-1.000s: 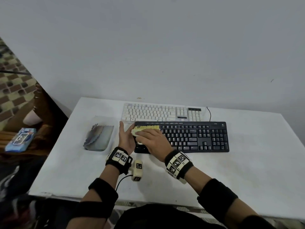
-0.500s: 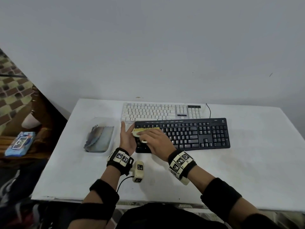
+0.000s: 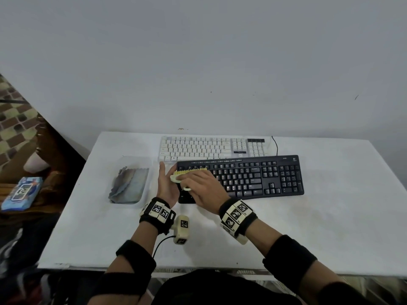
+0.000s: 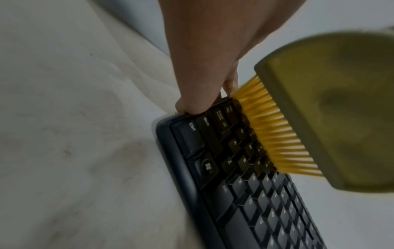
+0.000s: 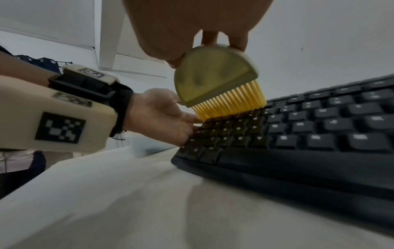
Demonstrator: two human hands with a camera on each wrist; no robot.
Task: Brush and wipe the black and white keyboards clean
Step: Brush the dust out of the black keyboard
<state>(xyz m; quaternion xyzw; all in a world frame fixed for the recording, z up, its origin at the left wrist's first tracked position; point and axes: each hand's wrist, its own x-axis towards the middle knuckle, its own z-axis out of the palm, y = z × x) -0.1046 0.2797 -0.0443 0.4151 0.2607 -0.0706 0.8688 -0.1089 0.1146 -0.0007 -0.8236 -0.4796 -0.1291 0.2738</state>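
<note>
The right hand (image 3: 203, 188) grips the brush (image 5: 215, 75), its bristles on the black keyboard (image 3: 253, 177). The left hand (image 3: 166, 186), fingers straight, braces the keyboard's end so it probably cannot slide.

We see a plain grey-white wall (image 3: 198, 62) with a few small marks behind the white bench (image 3: 330, 216), while at the left a patterned brown and cream tiled surface (image 3: 13, 128) and dark wooden furniture (image 3: 55, 155) stand in dim, even light.
</note>
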